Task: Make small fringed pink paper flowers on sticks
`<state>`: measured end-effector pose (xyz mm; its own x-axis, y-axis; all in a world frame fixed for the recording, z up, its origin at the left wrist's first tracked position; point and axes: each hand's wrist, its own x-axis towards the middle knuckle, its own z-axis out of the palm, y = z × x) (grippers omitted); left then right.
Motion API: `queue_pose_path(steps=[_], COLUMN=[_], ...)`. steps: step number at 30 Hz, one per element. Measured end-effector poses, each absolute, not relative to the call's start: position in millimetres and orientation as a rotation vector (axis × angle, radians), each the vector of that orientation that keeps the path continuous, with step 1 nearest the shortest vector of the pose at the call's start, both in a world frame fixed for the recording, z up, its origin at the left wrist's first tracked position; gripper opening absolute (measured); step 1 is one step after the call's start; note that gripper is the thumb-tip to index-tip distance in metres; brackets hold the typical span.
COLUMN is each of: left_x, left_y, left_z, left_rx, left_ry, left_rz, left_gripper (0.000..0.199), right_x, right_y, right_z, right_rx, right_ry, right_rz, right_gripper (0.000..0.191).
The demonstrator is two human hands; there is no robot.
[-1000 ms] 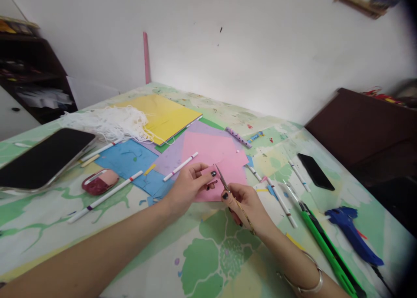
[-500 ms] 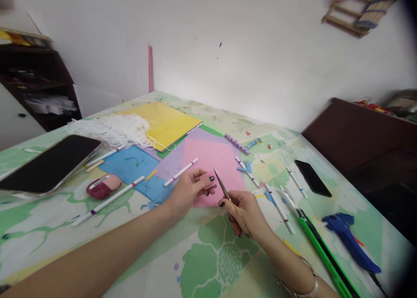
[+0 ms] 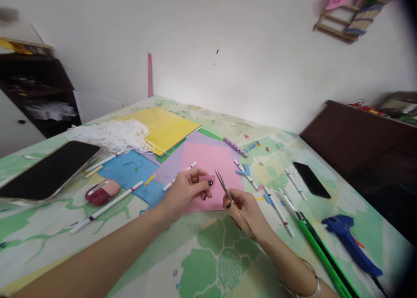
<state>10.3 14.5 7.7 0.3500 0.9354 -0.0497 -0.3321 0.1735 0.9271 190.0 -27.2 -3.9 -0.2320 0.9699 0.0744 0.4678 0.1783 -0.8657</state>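
Between thumb and fingers, my left hand (image 3: 190, 188) pinches a small piece of pink paper (image 3: 208, 178). My right hand (image 3: 243, 211) is closed on the gold handles of a pair of scissors (image 3: 224, 185). Their slim blades point up and away, slightly parted, just right of the pink piece and apart from it. Beneath both hands lies a larger pink sheet (image 3: 211, 159), on top of a purple sheet (image 3: 172, 163). The lower fingers of my right hand are partly hidden.
Blue sheets (image 3: 127, 170), white string (image 3: 114, 133) and a yellow pad (image 3: 169, 126) lie left and behind. A large phone (image 3: 48, 167) is far left. On the right are a green cutter (image 3: 319, 246), a blue glue gun (image 3: 353, 243), a dark phone (image 3: 312, 179) and several markers (image 3: 278, 213).
The scissors have moved slightly right, away from the pink piece, and their blades have parted. More of the pink piece shows now. The whole view has tilted up a little.
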Motion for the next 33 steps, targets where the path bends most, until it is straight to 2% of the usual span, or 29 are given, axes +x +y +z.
queue_pose_path(steps=[8,33], left_x=[10.5,18.6], left_y=[12.4,3.4], left_z=[3.8,1.1], left_rx=[1.138,1.032], left_ry=[0.799,0.71], left_rz=[0.987,0.955], left_gripper=[0.017,0.017], right_x=[182.5,175.8], right_y=[-30.3,-34.4], right_z=[0.2,-10.2], right_rx=[-1.378,-1.431], right_ry=[-1.825,-1.786], right_rz=[0.969,0.827], right_gripper=[0.029,0.032])
